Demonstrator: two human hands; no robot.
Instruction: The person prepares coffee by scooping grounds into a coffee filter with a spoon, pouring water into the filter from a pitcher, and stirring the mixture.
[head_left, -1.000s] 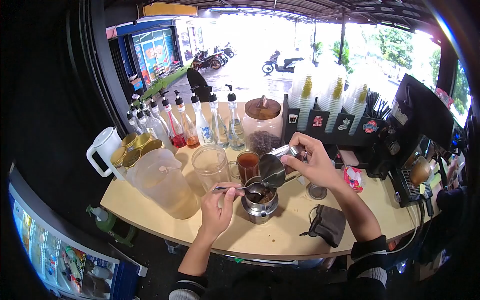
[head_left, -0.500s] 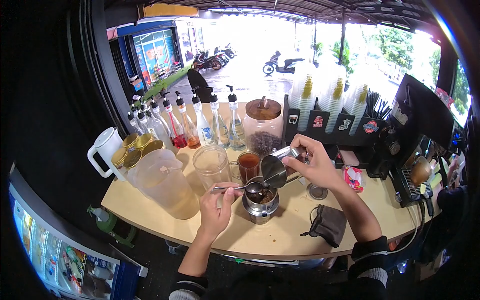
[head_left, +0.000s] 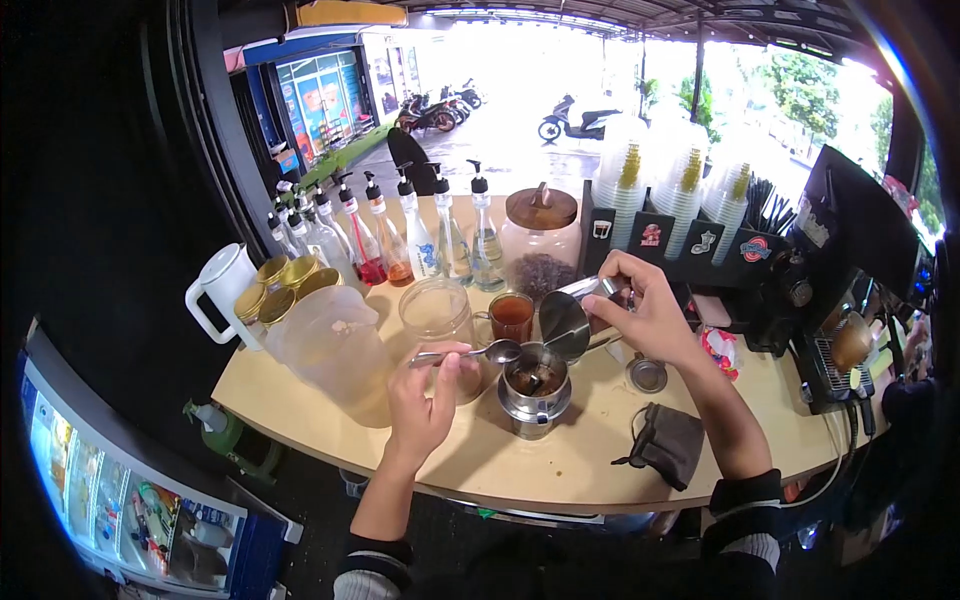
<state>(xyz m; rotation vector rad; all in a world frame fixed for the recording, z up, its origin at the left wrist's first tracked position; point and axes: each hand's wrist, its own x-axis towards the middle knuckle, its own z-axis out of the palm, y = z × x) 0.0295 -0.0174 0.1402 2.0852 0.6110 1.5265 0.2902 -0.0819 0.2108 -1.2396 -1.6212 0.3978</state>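
Observation:
My left hand [head_left: 424,412] pinches the handle of a metal spoon [head_left: 502,351], whose bowl is held just above and left of a metal drip coffee filter [head_left: 537,408]. Dark, wet-looking contents show inside the filter, which stands upright on the counter. In my right hand [head_left: 645,312] is a metal pitcher [head_left: 565,328], tipped to the left with its mouth over the filter's back rim. Whether liquid is flowing from it I cannot tell. Just behind the filter stands a glass mug [head_left: 512,320] of reddish-brown drink.
A clear jar [head_left: 437,315] and a cloudy plastic jug [head_left: 335,350] stand left. Pump bottles [head_left: 408,235] line the back beside a wooden-lidded jar [head_left: 541,235]. Stacked cups [head_left: 672,190] stand behind. A dark pouch [head_left: 670,447] and a round metal lid [head_left: 648,373] lie right.
The spoon has moved up and left, out from over the filter's opening. The right hand still holds the pitcher tilted. The whole view has shifted slightly.

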